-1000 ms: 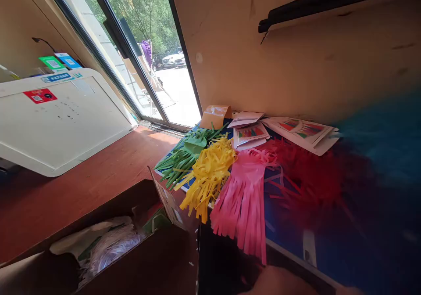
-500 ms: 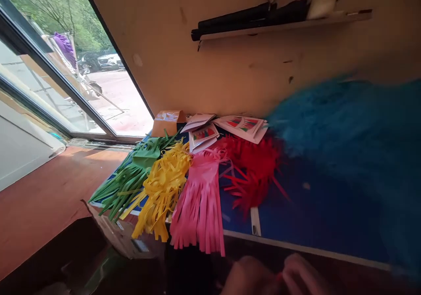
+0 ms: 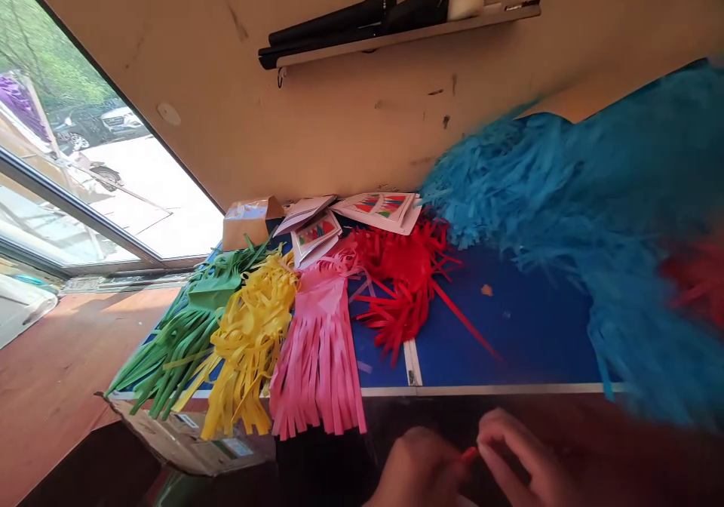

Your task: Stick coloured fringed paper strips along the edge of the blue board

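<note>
Before the blue table (image 3: 532, 341), left hand (image 3: 415, 463) and right hand (image 3: 520, 458) both pinch 1 small red piece (image 3: 470, 455) between them.

Scuffed tan wall (image 3: 339, 130), 1 narrow shelf (image 3: 410, 36), sunlit window (image 3: 144, 216), reddish floor (image 3: 62, 371), blue table (image 3: 526, 333)

Fringed streamers (image 3: 325, 299) across a table (image 3: 537, 333) suggest a craft workroom.

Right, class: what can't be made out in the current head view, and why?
All in the head view:
- Small red thing: mostly hidden by fingers, blurred; its shape is unclear.
- Left hand and right hand: blurred, wrists cut off by the bottom edge.
- Blue fringe: blurred, cut off by the right edge.
- Cardboard box: inside dark, cut off by the bottom edge.
</note>
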Action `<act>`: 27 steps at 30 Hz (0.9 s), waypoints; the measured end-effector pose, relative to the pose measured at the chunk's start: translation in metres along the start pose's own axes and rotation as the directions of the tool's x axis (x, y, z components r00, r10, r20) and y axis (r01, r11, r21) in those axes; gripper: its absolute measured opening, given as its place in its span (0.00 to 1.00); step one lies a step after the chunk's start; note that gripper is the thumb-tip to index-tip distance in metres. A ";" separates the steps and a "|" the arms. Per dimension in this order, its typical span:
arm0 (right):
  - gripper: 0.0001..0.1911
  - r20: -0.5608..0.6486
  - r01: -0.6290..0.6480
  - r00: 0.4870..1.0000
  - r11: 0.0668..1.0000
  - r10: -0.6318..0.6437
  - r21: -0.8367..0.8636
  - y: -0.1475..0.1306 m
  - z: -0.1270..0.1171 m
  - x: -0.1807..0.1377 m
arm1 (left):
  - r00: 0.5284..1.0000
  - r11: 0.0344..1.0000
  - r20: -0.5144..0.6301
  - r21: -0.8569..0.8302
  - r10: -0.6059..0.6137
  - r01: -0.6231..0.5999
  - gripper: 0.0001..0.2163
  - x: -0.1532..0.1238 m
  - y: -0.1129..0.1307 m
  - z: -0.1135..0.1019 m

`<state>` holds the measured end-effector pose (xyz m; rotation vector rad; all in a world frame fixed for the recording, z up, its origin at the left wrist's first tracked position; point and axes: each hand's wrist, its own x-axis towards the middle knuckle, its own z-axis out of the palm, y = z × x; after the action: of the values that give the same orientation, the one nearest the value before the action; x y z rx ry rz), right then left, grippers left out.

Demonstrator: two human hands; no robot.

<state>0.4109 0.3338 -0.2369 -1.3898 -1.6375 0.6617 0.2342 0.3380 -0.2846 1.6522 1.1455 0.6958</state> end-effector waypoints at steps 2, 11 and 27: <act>0.08 -0.045 0.053 0.997 0.990 -0.059 -0.130 0.024 -0.018 0.020 | 1.000 1.000 -0.006 -0.003 0.000 0.000 0.09 0.001 0.004 -0.002; 0.19 0.007 0.039 0.999 0.743 -0.046 -0.668 0.126 -0.061 0.121 | 0.958 0.905 -0.078 -0.356 -0.276 0.232 0.10 0.021 0.051 -0.015; 0.18 -0.032 -0.038 0.999 0.918 0.028 -0.395 0.098 -0.054 0.104 | 0.924 0.783 -0.054 -0.552 -0.378 0.288 0.19 0.028 0.067 -0.014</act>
<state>0.5064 0.4504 -0.2638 -1.7073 -1.7969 0.3358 0.2578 0.3633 -0.2197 0.8992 1.1844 0.8352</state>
